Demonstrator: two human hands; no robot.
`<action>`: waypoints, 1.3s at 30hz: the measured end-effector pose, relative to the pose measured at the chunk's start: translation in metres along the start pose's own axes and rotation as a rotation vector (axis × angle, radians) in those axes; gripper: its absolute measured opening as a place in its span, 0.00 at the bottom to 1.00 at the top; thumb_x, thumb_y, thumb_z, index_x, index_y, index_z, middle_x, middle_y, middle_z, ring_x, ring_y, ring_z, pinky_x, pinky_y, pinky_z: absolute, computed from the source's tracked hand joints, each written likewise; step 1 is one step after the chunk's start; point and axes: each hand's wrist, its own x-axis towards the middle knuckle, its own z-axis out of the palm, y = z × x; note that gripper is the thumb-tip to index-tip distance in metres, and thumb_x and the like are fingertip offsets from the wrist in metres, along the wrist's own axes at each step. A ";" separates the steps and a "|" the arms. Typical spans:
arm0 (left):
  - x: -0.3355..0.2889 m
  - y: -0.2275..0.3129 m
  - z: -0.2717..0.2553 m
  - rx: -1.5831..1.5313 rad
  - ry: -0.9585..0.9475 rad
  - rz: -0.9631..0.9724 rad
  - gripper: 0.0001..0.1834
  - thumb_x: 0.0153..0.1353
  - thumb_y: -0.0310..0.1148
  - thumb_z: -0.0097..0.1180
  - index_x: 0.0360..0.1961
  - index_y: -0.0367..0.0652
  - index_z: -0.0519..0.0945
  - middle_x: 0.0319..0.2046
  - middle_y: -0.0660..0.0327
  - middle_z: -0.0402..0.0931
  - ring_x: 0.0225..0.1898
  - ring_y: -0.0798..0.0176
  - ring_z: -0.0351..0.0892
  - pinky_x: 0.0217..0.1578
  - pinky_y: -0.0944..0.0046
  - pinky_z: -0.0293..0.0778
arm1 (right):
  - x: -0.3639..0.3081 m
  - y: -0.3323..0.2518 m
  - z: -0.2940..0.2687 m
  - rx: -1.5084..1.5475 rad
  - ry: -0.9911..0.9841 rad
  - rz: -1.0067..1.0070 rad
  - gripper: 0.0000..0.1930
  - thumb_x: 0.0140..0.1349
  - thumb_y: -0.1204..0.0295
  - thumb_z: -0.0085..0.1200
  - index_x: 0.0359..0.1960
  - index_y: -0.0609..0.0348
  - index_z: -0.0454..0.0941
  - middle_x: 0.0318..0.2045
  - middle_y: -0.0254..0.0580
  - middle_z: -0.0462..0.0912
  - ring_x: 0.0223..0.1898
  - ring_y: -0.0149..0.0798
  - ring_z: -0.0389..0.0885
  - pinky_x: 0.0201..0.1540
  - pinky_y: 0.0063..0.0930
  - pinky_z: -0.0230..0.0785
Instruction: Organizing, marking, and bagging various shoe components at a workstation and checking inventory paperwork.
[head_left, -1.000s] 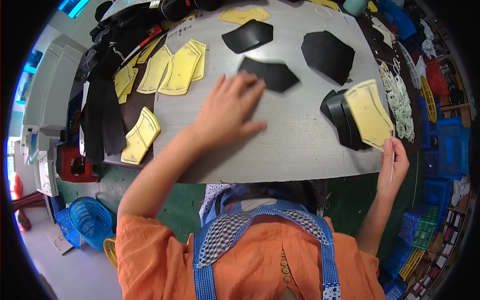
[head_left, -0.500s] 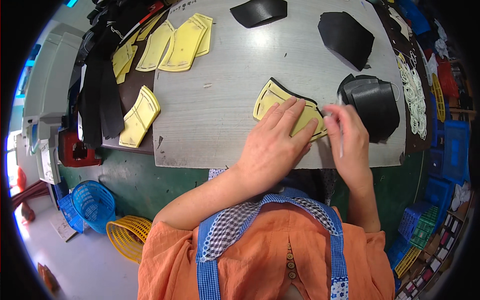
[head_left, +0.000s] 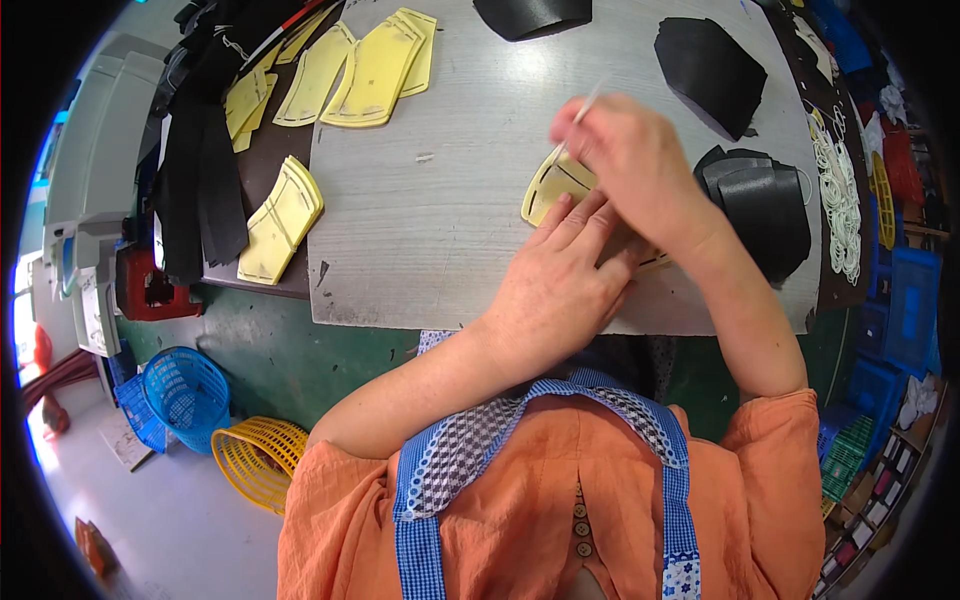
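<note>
Under my left hand (head_left: 560, 268) lies a curved yellow template (head_left: 543, 192) with dark slots along its edges. The fingers of that hand are stretched out, pressing flat on it. My right hand (head_left: 635, 165) is closed around a thin white pen-like stick (head_left: 594, 97), over the template's far edge. The lower end of the stick meets the template's upper left edge. The right hand and wrist hide much of the template's right part, and whatever lies beneath it is mostly covered.
More yellow templates (head_left: 372, 75) lie at the far left, with another small stack (head_left: 282, 222) nearer. A black sheet piece (head_left: 710, 75) and a black pile (head_left: 765, 215) are on the right, beside a white cord bundle (head_left: 838, 200). Baskets (head_left: 187, 392) stand on the floor at left.
My right hand has swung up and left, from the template's right end to its far left edge, carrying the stick. The left hand stays pressed on the template.
</note>
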 end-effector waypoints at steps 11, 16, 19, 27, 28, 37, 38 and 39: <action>0.001 -0.001 -0.009 -0.041 0.021 -0.066 0.15 0.52 0.31 0.59 0.43 0.48 0.80 0.46 0.55 0.69 0.52 0.52 0.68 0.53 0.56 0.68 | -0.084 -0.001 -0.047 0.219 -0.013 0.209 0.08 0.64 0.71 0.49 0.31 0.62 0.77 0.25 0.44 0.79 0.30 0.45 0.78 0.35 0.35 0.69; 0.013 -0.007 -0.020 0.076 0.007 -0.008 0.17 0.47 0.34 0.64 0.41 0.52 0.79 0.45 0.59 0.70 0.50 0.55 0.70 0.51 0.56 0.69 | -0.102 -0.011 -0.048 0.227 -0.048 0.301 0.09 0.65 0.71 0.48 0.34 0.61 0.79 0.24 0.43 0.78 0.31 0.43 0.78 0.34 0.31 0.69; 0.031 -0.011 -0.033 0.045 -0.144 0.012 0.25 0.42 0.36 0.69 0.44 0.49 0.76 0.45 0.58 0.70 0.50 0.52 0.70 0.51 0.56 0.68 | -0.098 -0.011 -0.045 0.258 0.097 0.400 0.06 0.64 0.74 0.49 0.35 0.61 0.78 0.27 0.46 0.78 0.32 0.44 0.78 0.35 0.31 0.69; 0.088 -0.087 -0.030 0.097 0.087 0.088 0.40 0.42 0.41 0.70 0.57 0.43 0.67 0.49 0.51 0.68 0.54 0.47 0.67 0.58 0.51 0.61 | -0.133 0.008 -0.058 0.185 0.509 0.641 0.08 0.58 0.75 0.60 0.37 0.64 0.76 0.31 0.34 0.79 0.34 0.26 0.75 0.39 0.22 0.69; 0.086 -0.100 -0.030 0.298 0.245 0.055 0.42 0.44 0.43 0.68 0.60 0.43 0.66 0.50 0.50 0.67 0.57 0.46 0.65 0.60 0.51 0.59 | -0.145 0.022 -0.074 0.124 0.521 0.665 0.09 0.61 0.72 0.58 0.40 0.64 0.77 0.31 0.34 0.80 0.34 0.25 0.74 0.39 0.22 0.69; -0.014 -0.036 -0.062 0.028 -0.271 0.003 0.31 0.50 0.42 0.64 0.57 0.49 0.72 0.55 0.54 0.65 0.62 0.50 0.63 0.63 0.37 0.53 | -0.156 -0.001 -0.068 0.471 0.437 0.647 0.08 0.62 0.74 0.56 0.40 0.65 0.78 0.28 0.28 0.77 0.30 0.21 0.70 0.35 0.14 0.63; -0.018 -0.031 -0.057 0.026 -0.278 0.003 0.31 0.50 0.42 0.64 0.57 0.49 0.72 0.55 0.54 0.65 0.62 0.50 0.63 0.63 0.37 0.53 | -0.147 -0.008 -0.058 0.511 0.384 0.604 0.08 0.61 0.75 0.57 0.39 0.66 0.78 0.28 0.29 0.77 0.31 0.21 0.71 0.35 0.15 0.64; -0.022 -0.025 -0.053 -0.006 -0.158 0.015 0.30 0.48 0.40 0.66 0.55 0.49 0.74 0.54 0.54 0.66 0.61 0.50 0.64 0.62 0.37 0.55 | -0.138 -0.013 -0.048 0.529 0.335 0.571 0.07 0.61 0.75 0.57 0.39 0.66 0.78 0.28 0.31 0.78 0.31 0.21 0.72 0.34 0.16 0.65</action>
